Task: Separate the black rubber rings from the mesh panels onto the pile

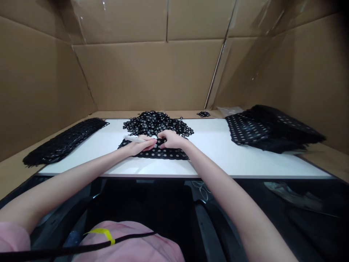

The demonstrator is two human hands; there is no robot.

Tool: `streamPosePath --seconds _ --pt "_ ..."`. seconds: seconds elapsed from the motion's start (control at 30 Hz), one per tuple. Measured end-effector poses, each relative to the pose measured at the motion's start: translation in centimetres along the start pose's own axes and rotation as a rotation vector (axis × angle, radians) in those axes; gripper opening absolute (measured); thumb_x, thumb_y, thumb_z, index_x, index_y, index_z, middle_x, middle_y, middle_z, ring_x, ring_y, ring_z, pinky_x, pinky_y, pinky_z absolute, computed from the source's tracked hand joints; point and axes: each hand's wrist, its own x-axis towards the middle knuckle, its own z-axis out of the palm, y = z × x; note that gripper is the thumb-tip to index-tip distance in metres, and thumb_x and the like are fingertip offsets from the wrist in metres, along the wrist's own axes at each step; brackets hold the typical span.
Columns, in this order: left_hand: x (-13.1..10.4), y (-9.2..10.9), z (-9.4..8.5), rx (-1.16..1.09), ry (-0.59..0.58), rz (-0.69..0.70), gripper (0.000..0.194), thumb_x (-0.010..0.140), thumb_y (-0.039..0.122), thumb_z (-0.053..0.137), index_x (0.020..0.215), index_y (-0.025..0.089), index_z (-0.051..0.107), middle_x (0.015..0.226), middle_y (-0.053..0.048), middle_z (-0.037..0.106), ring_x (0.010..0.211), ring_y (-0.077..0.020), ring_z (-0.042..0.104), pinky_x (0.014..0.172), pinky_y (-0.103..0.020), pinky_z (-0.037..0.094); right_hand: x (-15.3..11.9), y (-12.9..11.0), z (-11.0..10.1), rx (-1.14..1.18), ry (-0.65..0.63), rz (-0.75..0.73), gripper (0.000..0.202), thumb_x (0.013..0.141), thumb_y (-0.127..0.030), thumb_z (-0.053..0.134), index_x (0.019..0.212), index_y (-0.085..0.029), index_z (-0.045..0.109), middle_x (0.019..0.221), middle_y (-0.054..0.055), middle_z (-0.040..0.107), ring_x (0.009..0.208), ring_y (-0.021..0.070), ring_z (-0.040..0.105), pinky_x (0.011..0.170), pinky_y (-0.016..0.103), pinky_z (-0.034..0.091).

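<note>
While the person sits at the white table [223, 153], cardboard walls [152, 76] close it in at the left, the back and the right, like a big open-fronted box. Inside that box, from where I stand, I see a loose heap of black rings [149, 122] toward the back, a smaller cluster of rings [203, 114] off to its right near the back edge, and a piece of clear plastic [230, 110] just beyond; whether that is a bag I cannot tell. A long, glossy black bundle [65, 142] lies along the left side, and a thick stack of black dotted sheets [259, 125] slumps on the right. Directly in front of the heap, a single dotted black sheet [160, 154] lies flat, with both hands over it. The left hand [140, 146] has its fingers closed round a slim white pen-like tool [133, 139], whose back end sticks out to the left and whose front end points at the middle of the sheet. The right hand [171, 140] is bent over the sheet's far part, fingers curled toward the tool's front end; whether they pinch anything small I cannot tell.
</note>
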Motion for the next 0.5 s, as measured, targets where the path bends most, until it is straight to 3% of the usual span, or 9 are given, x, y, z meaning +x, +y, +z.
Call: streamPosePath --seconds 0.13,0.27,0.37,0.5 --pt "-0.1 0.2 0.2 0.013 -0.055 0.014 0.046 0.092 0.042 0.038 0.055 0.016 0.042 0.052 0.001 0.042 0.053 -0.0098 0.036 0.056 -0.026 0.03 -0.1 0.0 -0.1 0.005 -0.006 0.004 0.025 0.062 -0.023 0.066 0.063 -0.018 0.042 0.066 -0.004 0.048 0.07 0.0138 0.047 0.066 0.026 0.028" --pt "-0.2 0.0 0.2 0.013 -0.035 0.025 0.046 0.092 0.042 0.038 0.055 0.015 0.044 0.052 0.001 0.043 0.053 -0.01 0.038 0.056 -0.026 0.03 -0.7 0.1 -0.5 0.027 -0.041 0.003 0.019 0.067 -0.029 0.066 0.074 -0.019 0.052 0.077 -0.001 0.058 0.078 0.0177 0.054 0.07 0.028 0.035" --pt "-0.1 -0.1 0.1 -0.018 -0.001 0.007 0.046 0.092 0.043 0.039 0.055 0.015 0.047 0.051 0.001 0.042 0.053 -0.0102 0.039 0.057 -0.026 0.031 -1.1 0.3 -0.7 0.055 -0.062 0.006 0.034 0.066 -0.038 0.072 0.091 -0.021 0.058 0.099 0.004 0.064 0.095 0.0244 0.058 0.082 0.034 0.04" --pt "-0.3 0.2 0.0 -0.139 0.089 -0.047 0.047 0.091 0.045 0.042 0.055 0.014 0.048 0.049 0.001 0.041 0.05 -0.009 0.037 0.053 -0.025 0.029 -1.2 0.9 -0.5 0.1 -0.058 -0.019 0.054 0.059 -0.041 0.078 0.106 -0.021 0.058 0.118 0.007 0.061 0.112 0.029 0.055 0.095 0.039 0.04"
